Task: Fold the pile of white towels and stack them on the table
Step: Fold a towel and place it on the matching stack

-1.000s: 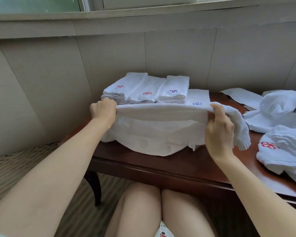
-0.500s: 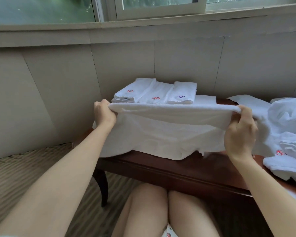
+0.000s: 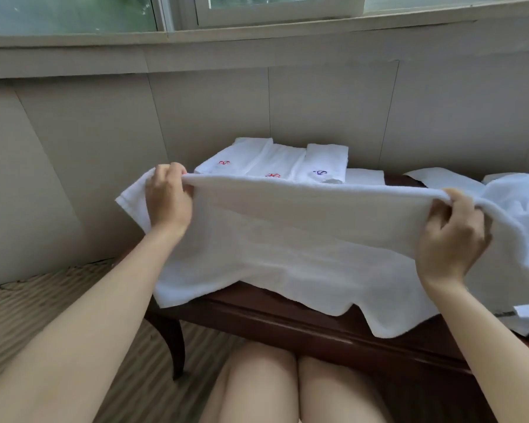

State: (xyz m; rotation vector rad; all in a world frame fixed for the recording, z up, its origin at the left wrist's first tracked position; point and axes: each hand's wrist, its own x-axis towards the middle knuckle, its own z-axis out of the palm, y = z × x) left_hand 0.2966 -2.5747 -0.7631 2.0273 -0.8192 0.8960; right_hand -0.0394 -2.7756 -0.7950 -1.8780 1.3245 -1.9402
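Note:
A large white towel (image 3: 293,239) is stretched wide above the dark wooden table (image 3: 303,325). My left hand (image 3: 168,199) grips its upper edge on the left, and my right hand (image 3: 452,236) grips the upper edge on the right. The towel's lower part drapes over the tabletop and its front edge. Behind it, at the back of the table, lie folded white towels (image 3: 275,161) side by side, with small red and blue embroidered marks. A heap of unfolded white towels (image 3: 513,193) lies at the right.
A beige panelled wall and a window sill rise right behind the table. Striped carpet (image 3: 43,300) covers the floor to the left. My knees sit under the table's front edge, beside a curved table leg (image 3: 174,340).
Both hands have lifted the towel and pulled it wider apart, so it now hangs as a taut sheet. The view has tilted up a little.

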